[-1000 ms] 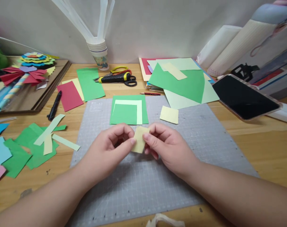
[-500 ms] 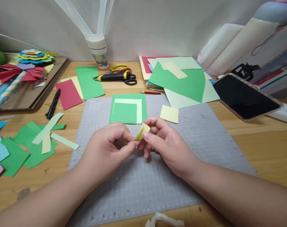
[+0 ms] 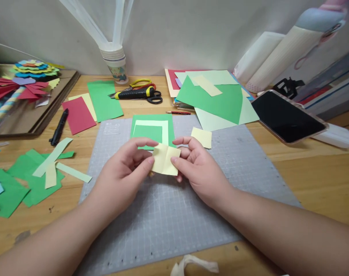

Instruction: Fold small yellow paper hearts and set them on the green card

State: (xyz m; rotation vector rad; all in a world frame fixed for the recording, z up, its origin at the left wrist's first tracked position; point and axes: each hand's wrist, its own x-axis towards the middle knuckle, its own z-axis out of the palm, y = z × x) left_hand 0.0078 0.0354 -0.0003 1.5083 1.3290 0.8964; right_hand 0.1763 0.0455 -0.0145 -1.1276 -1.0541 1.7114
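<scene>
A small pale yellow paper square (image 3: 165,160) is spread between my two hands above the grey cutting mat (image 3: 174,214), a crease running down its middle. My left hand (image 3: 132,161) pinches its left edge between thumb and fingers. At the opposite edge, my right hand (image 3: 196,165) grips it with the thumb on the front and fingers behind. Just beyond lie green and pale green paper squares (image 3: 148,132), partly covered by my left fingers. Another pale yellow square (image 3: 201,138) rests on the mat past my right hand.
Scissors and a black-yellow tool (image 3: 134,93) lie at the back near paper cups (image 3: 117,69) holding clear strips. Paper scraps (image 3: 39,176) and a black pen (image 3: 59,128) are on the left. Stacked sheets (image 3: 214,99) and a tablet (image 3: 288,115) sit at right.
The yellow paper, folded and curled before, is now opened out flat with its face toward me. My hands have moved slightly apart at its edges. The view has shifted a little.
</scene>
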